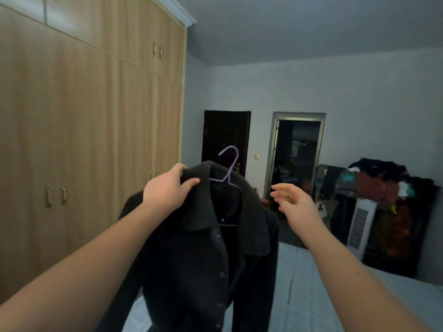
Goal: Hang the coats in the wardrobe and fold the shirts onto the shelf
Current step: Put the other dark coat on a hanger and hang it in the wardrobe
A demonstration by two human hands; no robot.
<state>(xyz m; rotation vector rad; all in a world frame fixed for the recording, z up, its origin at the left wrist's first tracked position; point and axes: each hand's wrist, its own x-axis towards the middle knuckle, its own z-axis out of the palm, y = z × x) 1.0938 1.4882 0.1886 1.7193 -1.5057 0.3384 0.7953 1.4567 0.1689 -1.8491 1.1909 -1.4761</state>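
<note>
1. Fingers [191,182] of the left hand [165,190] were curled over the collar and shoulder of the black coat [203,248], thumb on the near side, pinching the thick fabric at its top left.
2. That coat hung upright in front of the person, held up in mid-air, its long axis running top to bottom and its buttoned front facing the camera; its lower part dropped out of the bottom of the view.
3. Inside the collar sat a purple hanger [227,168], whose hook rose clear above the neckline, just to the right of the gripping hand.
4. Off to the right of the coat's other shoulder, the right hand [297,207] held nothing, its fingers spread and loosely bent, near the fabric but apart from it.
5. My judgement was that the coming move turned on the hook: it lay up and between the two hands, nearer the left, while the free right hand was the one able to take it.
6. A small pale tag showed inside the neck, too small to read; no other writing was legible.
7. To the left stood the wooden wardrobe [84,140] with its doors closed, so one would need opening first.
8. Below lay a bed [323,295], and a heap of clothes [383,183] sat against the far wall.
</note>
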